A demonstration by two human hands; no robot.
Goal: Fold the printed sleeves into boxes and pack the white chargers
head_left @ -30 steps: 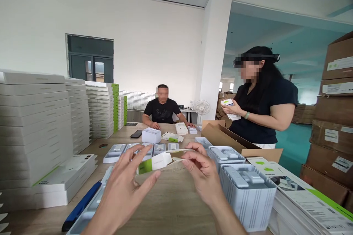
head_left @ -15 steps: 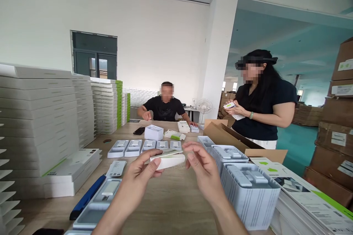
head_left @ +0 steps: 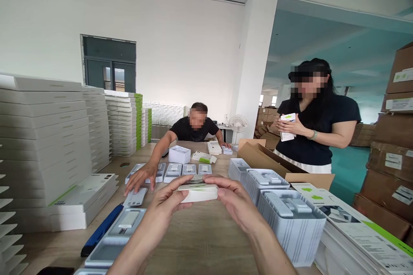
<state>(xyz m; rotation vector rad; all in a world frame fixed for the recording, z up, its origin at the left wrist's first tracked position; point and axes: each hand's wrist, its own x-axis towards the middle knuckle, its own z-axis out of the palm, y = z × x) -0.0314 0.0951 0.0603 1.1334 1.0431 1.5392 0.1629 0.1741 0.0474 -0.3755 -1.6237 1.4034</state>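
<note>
A small stack of thin white cards (head_left: pixel 200 194) with some green print is held level over the table, directly in front of me. My left hand (head_left: pixel 167 201) grips its left end, thumb along the near side and fingers behind. My right hand (head_left: pixel 237 197) closes on the right end in the same way. The far side of the stack is hidden behind my fingers. Below and to the left lies a grey-white plastic tray (head_left: pixel 111 251) with a white piece in one recess. Past my left wrist, more white printed cards (head_left: pixel 135 197) lie on the table.
Across the table (head_left: pixel 196 240), a person (head_left: pixel 195 126) reaches a hand (head_left: pixel 142 178) to those cards. Another person (head_left: pixel 318 124) stands at the right holding cards. Stacked trays (head_left: pixel 292 232) and an open carton (head_left: pixel 261 157) are right; white boxes (head_left: pixel 45 137) and a blue tool (head_left: pixel 101 232) left.
My right hand has moved left and taken hold of the stack's right end. The seated person's arm has reached forward to the cards. The standing person has turned, cards now more upright.
</note>
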